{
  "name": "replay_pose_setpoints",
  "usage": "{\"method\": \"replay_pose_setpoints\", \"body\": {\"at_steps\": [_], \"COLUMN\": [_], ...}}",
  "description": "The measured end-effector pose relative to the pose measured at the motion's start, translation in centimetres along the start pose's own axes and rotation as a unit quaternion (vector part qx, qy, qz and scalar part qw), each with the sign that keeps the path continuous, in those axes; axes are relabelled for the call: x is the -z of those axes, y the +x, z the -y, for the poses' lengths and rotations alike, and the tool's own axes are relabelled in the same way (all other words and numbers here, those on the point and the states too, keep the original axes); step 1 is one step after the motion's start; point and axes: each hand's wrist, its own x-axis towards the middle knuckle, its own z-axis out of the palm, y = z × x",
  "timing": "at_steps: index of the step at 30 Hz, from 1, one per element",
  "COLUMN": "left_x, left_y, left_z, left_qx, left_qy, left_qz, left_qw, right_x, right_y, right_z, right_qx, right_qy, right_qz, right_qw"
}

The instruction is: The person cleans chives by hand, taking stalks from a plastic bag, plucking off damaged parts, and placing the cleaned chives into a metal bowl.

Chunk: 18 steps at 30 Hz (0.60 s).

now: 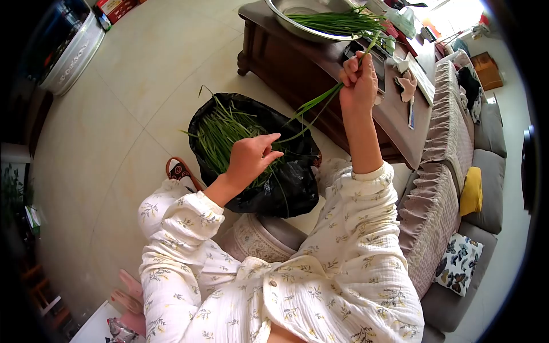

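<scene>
My right hand (360, 80) is raised at the table's near edge, its fingers closed on a few long garlic chives (320, 100). Their leaves trail down and left toward my other hand. Above the bag, my left hand (251, 157) holds its thumb and index finger apart, close to the trailing leaf ends; its other fingers are curled. Below it, a black plastic bag (297, 188) on the floor holds a heap of loose garlic chives (220, 134). On the table, a metal bowl (280, 12) contains more chives (337, 23), laid lengthwise, just beyond my right hand.
A dark wooden table (286, 57) stands ahead to the right, with papers and small items on it. The sofa (432, 211) runs along the right, with a yellow cloth (471, 191) and a butterfly-patterned cushion (459, 263). Tiled floor (131, 74) extends to the left.
</scene>
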Motion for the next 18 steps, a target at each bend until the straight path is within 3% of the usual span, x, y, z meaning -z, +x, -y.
{"method": "replay_pose_setpoints", "body": {"at_steps": [5, 8, 9, 11, 14, 16, 18], "left_x": [-1.0, -0.6, -0.5, -0.3, -0.1, 0.5, 1.3], "left_y": [0.2, 0.1, 0.0, 0.1, 0.2, 0.1, -0.1], "left_z": [1.4, 0.7, 0.4, -0.1, 0.2, 1.0, 2.0], "left_qx": [-0.080, -0.019, 0.053, 0.184, 0.225, 0.240, 0.263], "left_qy": [0.028, -0.045, -0.122, -0.273, -0.414, -0.352, -0.223], "left_qz": [-0.056, -0.033, -0.022, 0.002, -0.050, -0.002, 0.086], "left_qw": [0.995, 0.998, 0.991, 0.944, 0.881, 0.905, 0.935], "right_x": [-1.0, -1.2, -1.3, -1.2, -2.9, -5.1, -7.6], "right_y": [-0.3, -0.3, -0.2, 0.3, 1.3, 2.3, 4.6], "right_z": [-0.9, -0.5, -0.1, 1.3, 4.7, 7.6, 9.1], "right_qx": [-0.005, 0.002, 0.008, 0.040, 0.136, 0.213, 0.334], "right_qy": [0.013, 0.018, 0.020, 0.027, -0.032, -0.112, -0.314], "right_qz": [0.006, -0.008, -0.012, -0.008, -0.011, 0.011, 0.029], "right_qw": [1.000, 1.000, 1.000, 0.999, 0.990, 0.970, 0.888]}}
